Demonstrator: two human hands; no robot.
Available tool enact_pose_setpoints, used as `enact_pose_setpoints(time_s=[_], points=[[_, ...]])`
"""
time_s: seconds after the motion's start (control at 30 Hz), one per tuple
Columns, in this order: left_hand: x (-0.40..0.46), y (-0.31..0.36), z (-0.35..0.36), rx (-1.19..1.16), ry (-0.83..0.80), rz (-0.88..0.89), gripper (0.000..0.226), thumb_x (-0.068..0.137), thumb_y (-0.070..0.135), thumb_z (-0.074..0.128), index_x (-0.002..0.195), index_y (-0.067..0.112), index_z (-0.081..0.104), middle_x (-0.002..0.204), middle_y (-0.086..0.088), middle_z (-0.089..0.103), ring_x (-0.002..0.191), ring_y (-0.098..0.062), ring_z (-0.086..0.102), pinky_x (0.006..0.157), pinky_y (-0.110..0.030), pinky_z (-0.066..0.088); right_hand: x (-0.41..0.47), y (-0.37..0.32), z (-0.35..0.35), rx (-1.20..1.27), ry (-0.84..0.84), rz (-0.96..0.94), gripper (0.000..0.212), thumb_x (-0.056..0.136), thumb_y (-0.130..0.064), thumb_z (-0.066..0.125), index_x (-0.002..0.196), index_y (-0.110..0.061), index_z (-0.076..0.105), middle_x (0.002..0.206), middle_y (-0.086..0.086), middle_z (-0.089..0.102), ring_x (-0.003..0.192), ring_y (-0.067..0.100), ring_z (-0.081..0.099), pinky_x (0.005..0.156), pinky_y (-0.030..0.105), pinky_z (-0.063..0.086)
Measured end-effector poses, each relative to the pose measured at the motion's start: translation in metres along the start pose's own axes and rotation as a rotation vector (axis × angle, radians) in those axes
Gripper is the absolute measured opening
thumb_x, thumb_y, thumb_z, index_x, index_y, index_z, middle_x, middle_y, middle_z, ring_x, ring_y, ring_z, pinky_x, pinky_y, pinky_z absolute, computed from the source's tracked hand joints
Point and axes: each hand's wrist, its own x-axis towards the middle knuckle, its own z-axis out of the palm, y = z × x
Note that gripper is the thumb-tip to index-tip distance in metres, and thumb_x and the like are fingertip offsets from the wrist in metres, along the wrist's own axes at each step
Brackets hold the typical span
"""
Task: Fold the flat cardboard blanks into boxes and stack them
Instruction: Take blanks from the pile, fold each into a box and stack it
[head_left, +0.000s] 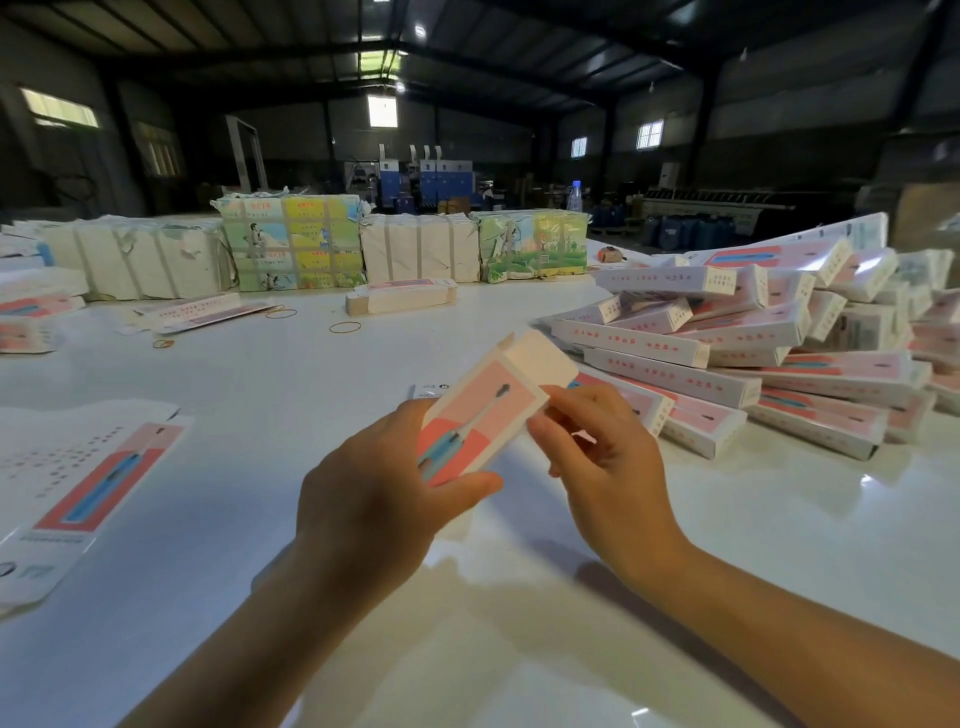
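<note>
Both hands gripping 1 box (488, 410), end flap up.
Left hand (374, 488) wraps it, right hand (597, 457) pinches its edge; pink toothbrush print, text unreadable.

Four strapped bundles (291, 241), three rubber bands (345, 327), one water bottle (574, 196), dozens of folded boxes (727, 364).

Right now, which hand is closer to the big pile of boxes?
Right. The right hand is just beside the pile of boxes; the left hand is farther off, holding the box.
</note>
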Motion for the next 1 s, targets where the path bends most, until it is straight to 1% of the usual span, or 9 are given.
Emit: enact_pose_setpoints(time_s=[0.17,0.33,0.47,0.53,0.6,0.67,0.87,0.93,1.0], points=[[-0.001,0.001,0.0,0.066,-0.015,0.011,0.09,0.049,0.084,0.023,0.12,0.035,0.046,0.113,0.015,0.06,0.081,-0.01,0.055,0.065,-0.02,0.048,-0.002,-0.005,-0.004,-0.179,-0.018,-0.139,0.019,0.09,-0.014,0.061,0.105,-0.02,0.07,0.079,-0.002,0.049,0.075,0.004,0.045,0.064,0.008,0.036],[0.0,0.008,-0.005,0.236,-0.027,0.028,0.074,0.065,0.074,0.047,0.12,0.026,0.053,0.1,0.005,0.065,0.079,-0.019,0.06,0.063,-0.03,0.052,0.0,-0.005,-0.008,-0.29,-0.051,-0.163,0.022,0.091,-0.019,0.056,0.102,-0.009,0.071,0.084,0.002,0.055,0.077,0.011,0.05,0.065,0.015,0.043],[-0.003,0.009,-0.003,0.333,0.045,0.215,0.069,0.052,0.057,0.075,0.096,0.003,0.069,0.069,-0.007,0.067,0.05,-0.025,0.06,0.037,-0.029,0.047,0.002,-0.004,-0.006,-0.203,-0.13,0.009,0.057,0.093,-0.021,0.058,0.14,-0.035,0.029,0.084,-0.011,0.06,0.078,0.003,0.057,0.066,0.013,0.045],[-0.004,0.01,-0.001,0.361,0.07,0.247,0.069,0.052,0.056,0.075,0.093,0.002,0.07,0.067,-0.008,0.067,0.047,-0.024,0.059,0.036,-0.027,0.044,0.002,-0.005,-0.006,-0.18,-0.102,0.014,0.047,0.092,-0.018,0.059,0.134,-0.033,0.043,0.085,-0.012,0.062,0.078,0.005,0.058,0.067,0.014,0.046],[-0.006,0.012,0.0,0.355,0.08,0.237,0.07,0.049,0.056,0.078,0.093,0.002,0.07,0.065,-0.007,0.066,0.046,-0.024,0.058,0.036,-0.026,0.043,0.001,-0.007,-0.006,-0.094,-0.042,0.009,0.027,0.091,-0.011,0.06,0.106,-0.034,0.061,0.084,-0.015,0.064,0.075,0.004,0.059,0.063,0.014,0.046],[-0.008,0.015,0.001,0.346,0.075,0.228,0.07,0.051,0.057,0.076,0.093,0.002,0.07,0.066,-0.006,0.066,0.047,-0.023,0.058,0.035,-0.025,0.043,0.001,-0.008,-0.007,-0.047,-0.035,0.006,0.03,0.09,-0.004,0.058,0.09,-0.034,0.062,0.08,-0.014,0.064,0.071,0.005,0.058,0.063,0.016,0.047],[-0.009,0.017,0.0,0.297,0.034,0.188,0.074,0.059,0.064,0.056,0.102,0.006,0.068,0.076,-0.005,0.069,0.055,-0.022,0.063,0.042,-0.026,0.047,0.007,-0.011,-0.013,0.021,-0.13,0.037,0.035,0.089,-0.002,0.059,0.088,-0.036,0.064,0.081,-0.014,0.064,0.068,0.003,0.056,0.062,0.016,0.044],[-0.009,0.02,0.0,0.281,0.011,0.055,0.081,0.062,0.073,0.05,0.119,0.017,0.06,0.095,0.001,0.069,0.073,-0.019,0.064,0.054,-0.023,0.046,0.008,-0.012,-0.014,-0.158,-0.034,-0.036,0.036,0.085,-0.016,0.069,0.106,-0.042,0.056,0.101,-0.014,0.053,0.081,-0.001,0.051,0.071,0.016,0.043],[-0.008,0.018,0.004,0.277,0.043,0.017,0.087,0.062,0.081,0.036,0.131,0.029,0.047,0.113,0.01,0.063,0.089,-0.013,0.062,0.064,-0.021,0.047,0.011,-0.008,-0.015,-0.248,0.101,0.042,0.074,0.075,-0.028,0.078,0.134,-0.04,0.034,0.119,-0.01,0.04,0.1,-0.001,0.043,0.085,0.014,0.039]])
